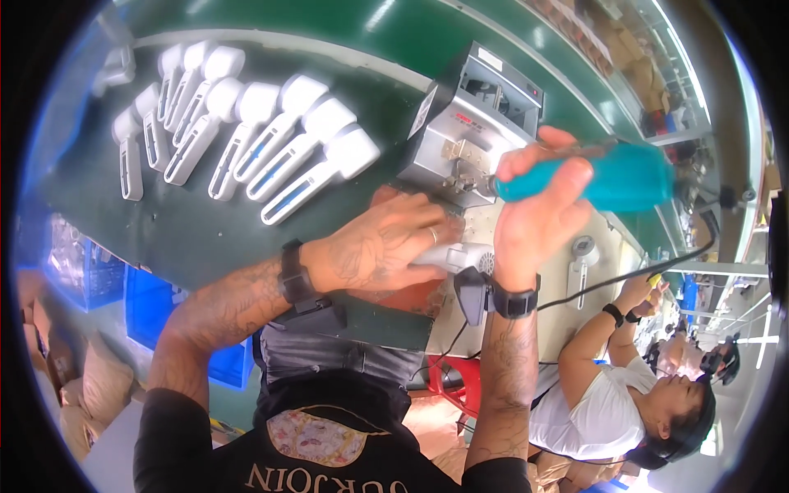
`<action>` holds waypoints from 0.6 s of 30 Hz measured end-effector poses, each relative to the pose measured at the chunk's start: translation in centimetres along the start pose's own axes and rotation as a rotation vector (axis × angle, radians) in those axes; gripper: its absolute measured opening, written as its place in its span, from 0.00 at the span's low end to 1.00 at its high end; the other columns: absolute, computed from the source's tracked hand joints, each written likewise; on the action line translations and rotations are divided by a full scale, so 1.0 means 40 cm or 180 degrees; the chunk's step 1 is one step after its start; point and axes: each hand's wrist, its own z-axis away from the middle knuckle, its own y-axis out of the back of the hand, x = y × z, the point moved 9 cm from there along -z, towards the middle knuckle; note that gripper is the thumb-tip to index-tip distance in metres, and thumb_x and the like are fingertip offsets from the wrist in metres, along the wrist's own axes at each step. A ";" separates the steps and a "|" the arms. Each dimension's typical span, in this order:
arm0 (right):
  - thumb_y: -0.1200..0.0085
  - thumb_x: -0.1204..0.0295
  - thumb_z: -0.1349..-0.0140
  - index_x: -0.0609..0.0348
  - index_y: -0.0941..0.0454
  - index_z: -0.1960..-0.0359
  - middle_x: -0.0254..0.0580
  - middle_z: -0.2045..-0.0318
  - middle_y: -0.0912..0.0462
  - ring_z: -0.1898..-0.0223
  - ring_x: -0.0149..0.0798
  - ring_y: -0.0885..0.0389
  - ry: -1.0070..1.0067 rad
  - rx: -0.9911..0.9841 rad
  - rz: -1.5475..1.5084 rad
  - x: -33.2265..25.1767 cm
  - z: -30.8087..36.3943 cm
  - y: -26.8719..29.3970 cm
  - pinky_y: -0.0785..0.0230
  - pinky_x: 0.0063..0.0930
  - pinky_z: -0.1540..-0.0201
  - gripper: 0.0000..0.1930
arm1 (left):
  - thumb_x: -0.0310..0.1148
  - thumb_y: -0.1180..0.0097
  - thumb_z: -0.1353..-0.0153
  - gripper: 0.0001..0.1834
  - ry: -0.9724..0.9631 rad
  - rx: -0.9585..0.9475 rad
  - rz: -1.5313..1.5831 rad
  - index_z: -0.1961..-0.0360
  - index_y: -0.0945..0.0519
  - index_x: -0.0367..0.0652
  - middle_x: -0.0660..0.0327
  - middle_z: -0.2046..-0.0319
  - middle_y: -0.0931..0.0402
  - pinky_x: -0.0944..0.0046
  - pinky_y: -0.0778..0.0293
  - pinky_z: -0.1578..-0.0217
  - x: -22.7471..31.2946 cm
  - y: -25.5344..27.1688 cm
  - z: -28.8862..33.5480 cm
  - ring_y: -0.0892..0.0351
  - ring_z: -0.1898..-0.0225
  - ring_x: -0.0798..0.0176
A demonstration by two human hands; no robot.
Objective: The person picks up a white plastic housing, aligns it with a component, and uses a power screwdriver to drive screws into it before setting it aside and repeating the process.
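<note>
My right hand (pixel 546 197) is wrapped round a teal electric screwdriver (pixel 629 177), which lies nearly level with its tip pointing left. That tip is at the front of a silver-and-black screw feeder (pixel 472 123); whether it touches a screw is too small to tell. Below the feeder, my left hand (pixel 386 242) has its fingers closed on a white handheld device (pixel 460 256) with a round grilled head. Part of the device is hidden behind my fingers and right wrist. Several similar white devices (pixel 283 135) with slotted handles lie in slanting rows to the left.
Another white device (pixel 583 251) lies on the pale bench surface to the right. A black cable (pixel 633 275) sweeps from the screwdriver across that side. Beyond it sits a co-worker in a white shirt (pixel 592 411). Blue bins (pixel 156 308) stand below the bench's left edge.
</note>
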 end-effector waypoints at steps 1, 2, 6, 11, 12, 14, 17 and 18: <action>0.57 0.44 0.28 0.69 0.29 0.54 0.39 0.77 0.25 0.75 0.36 0.25 0.0077 -0.0108 0.0060 0.008 -0.009 -0.014 0.32 0.30 0.70 0.32 | 0.42 0.34 0.47 0.27 0.0010 0.0022 -0.0005 0.48 0.23 0.42 0.58 0.57 0.27 0.54 0.31 0.57 0.002 0.002 0.002 0.29 0.56 0.54; 0.55 0.45 0.28 0.68 0.29 0.55 0.40 0.77 0.24 0.74 0.36 0.24 -0.0014 -0.0227 0.0157 0.019 -0.017 -0.023 0.32 0.29 0.70 0.30 | 0.42 0.35 0.45 0.25 0.0126 -0.0035 0.0007 0.48 0.22 0.43 0.58 0.54 0.26 0.53 0.30 0.52 -0.002 -0.003 0.003 0.28 0.53 0.53; 0.56 0.47 0.27 0.67 0.29 0.57 0.39 0.77 0.24 0.75 0.36 0.24 0.0011 -0.0235 0.0189 0.054 -0.009 -0.037 0.32 0.28 0.70 0.28 | 0.42 0.35 0.44 0.25 0.0180 -0.0068 -0.0037 0.48 0.22 0.44 0.58 0.51 0.25 0.53 0.30 0.47 -0.001 -0.004 0.003 0.27 0.49 0.51; 0.56 0.50 0.26 0.66 0.29 0.58 0.40 0.78 0.25 0.75 0.36 0.24 -0.0136 -0.0318 0.0128 0.047 0.004 -0.035 0.31 0.30 0.71 0.24 | 0.43 0.34 0.45 0.24 0.0181 -0.0087 -0.0036 0.50 0.22 0.44 0.57 0.51 0.25 0.53 0.30 0.47 -0.005 -0.007 0.004 0.27 0.49 0.51; 0.56 0.50 0.26 0.66 0.29 0.58 0.40 0.78 0.25 0.75 0.36 0.24 -0.0136 -0.0299 0.0143 0.037 0.016 -0.030 0.31 0.30 0.71 0.24 | 0.42 0.34 0.46 0.23 0.0183 -0.0056 -0.0010 0.51 0.22 0.44 0.57 0.51 0.25 0.53 0.29 0.47 -0.008 -0.005 0.004 0.27 0.50 0.51; 0.55 0.48 0.27 0.66 0.29 0.57 0.41 0.79 0.27 0.77 0.36 0.26 -0.0436 -0.0287 0.0063 0.041 0.054 -0.020 0.33 0.31 0.72 0.26 | 0.43 0.34 0.46 0.25 0.0141 0.0031 0.0001 0.49 0.23 0.42 0.56 0.53 0.24 0.52 0.30 0.50 -0.011 -0.002 0.008 0.28 0.52 0.52; 0.55 0.46 0.28 0.66 0.29 0.55 0.40 0.79 0.28 0.79 0.36 0.29 -0.0318 -0.0206 -0.0425 0.002 0.097 0.052 0.35 0.31 0.74 0.28 | 0.42 0.34 0.46 0.24 0.0142 0.0056 0.0003 0.51 0.23 0.42 0.57 0.54 0.24 0.53 0.30 0.52 -0.003 0.000 0.000 0.27 0.53 0.52; 0.54 0.43 0.30 0.67 0.30 0.54 0.39 0.80 0.30 0.79 0.35 0.30 -0.0297 -0.0324 -0.0256 -0.015 0.104 0.060 0.36 0.31 0.75 0.31 | 0.42 0.33 0.46 0.21 0.0163 -0.0012 -0.0013 0.54 0.21 0.45 0.58 0.52 0.24 0.54 0.29 0.50 0.000 -0.003 -0.005 0.27 0.52 0.53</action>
